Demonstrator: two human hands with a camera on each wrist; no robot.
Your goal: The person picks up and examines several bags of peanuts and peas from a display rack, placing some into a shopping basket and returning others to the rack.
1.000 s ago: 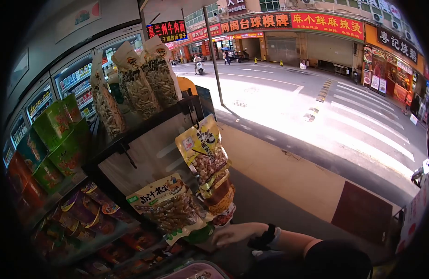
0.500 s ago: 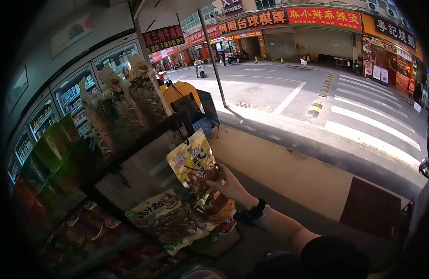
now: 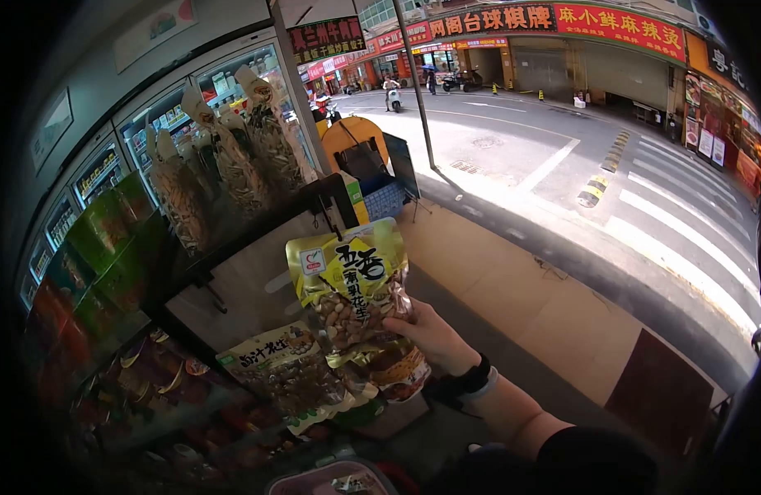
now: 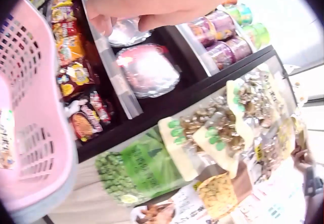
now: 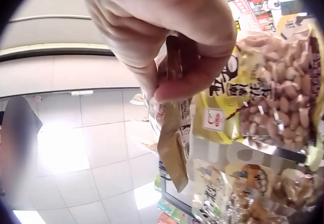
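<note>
In the head view my right hand [image 3: 442, 342] pinches the right edge of a yellow peanut bag [image 3: 347, 293] at the rack's hook. Up close, in the right wrist view, my thumb and fingers [image 5: 177, 89] hold a bag edge [image 5: 173, 155] seen side-on, with the yellow bag's printed face [image 5: 276, 95] to its right. A cream peanut bag [image 3: 286, 367] hangs lower left. My left hand [image 4: 162, 3], seen only in the left wrist view, is above silver-lidded tubs [image 4: 149, 71], its fingers loosely bent and holding nothing visible.
A pink basket [image 4: 58, 143] is beside the shelf. Tall snack bags [image 3: 236, 157] stand on top of the rack; a green bag [image 4: 152, 158] hangs on its side. Beyond a pole [image 3: 417, 91] lies the street with a crosswalk [image 3: 665, 223].
My right hand has risen from below the hanging bags to the yellow bag and grasped its edge. The bag now looks larger and faces the head view more squarely.
</note>
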